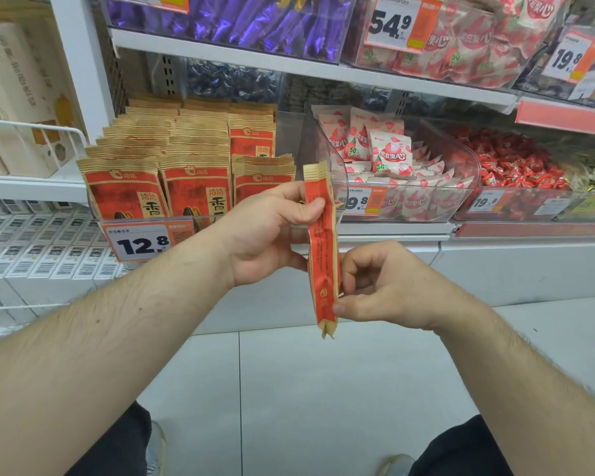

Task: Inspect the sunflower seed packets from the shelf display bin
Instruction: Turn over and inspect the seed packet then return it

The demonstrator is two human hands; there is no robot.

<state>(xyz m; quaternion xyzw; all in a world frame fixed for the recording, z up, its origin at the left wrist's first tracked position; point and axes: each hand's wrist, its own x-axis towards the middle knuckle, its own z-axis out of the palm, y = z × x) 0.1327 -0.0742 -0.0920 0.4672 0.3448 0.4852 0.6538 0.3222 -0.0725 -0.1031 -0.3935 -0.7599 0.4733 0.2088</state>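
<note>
Step in hand: inspection under way, with one sunflower seed packet [323, 249] out of the bin and held edge-on to the camera, upright with a slight tilt, its narrow red side gusset facing the viewer
Left hand [272, 235]: at 10 o'clock of the packet, thumb and fingertips pinching its upper part, fingers curled round the left edge
Right hand [385, 286]: at 4 o'clock of the packet, thumb and curled fingers pinching the lower part near the bottom seal
Packet position: in mid air in front of the shelf, at about 4 o'clock of the display bin [158, 221], above the pale floor tiles [306, 389]
Remaining stock: three rows of matching red and tan packets [193, 166] standing upright in the bin, behind the price tag [141, 242] reading 12.8
Neighbours: strawberry sweet sachets [385, 149] in the clear bin at 2 o'clock of the held packet, red wrapped candies [516, 159] further toward 3 o'clock, purple wrapped sweets [255, 18] on the shelf above at 12 o'clock
Seen so far: only the side gusset and its fine print, too small to read; front and back panels turned away
Next move, as judged: a turn of the packet about its long axis to bring a broad face toward the eyes, both pinches loose enough to let it roll yet firm enough to stop a slip
After that, as judged: return of this packet to the front of its row, upright, and a draw of another from the bin
</note>
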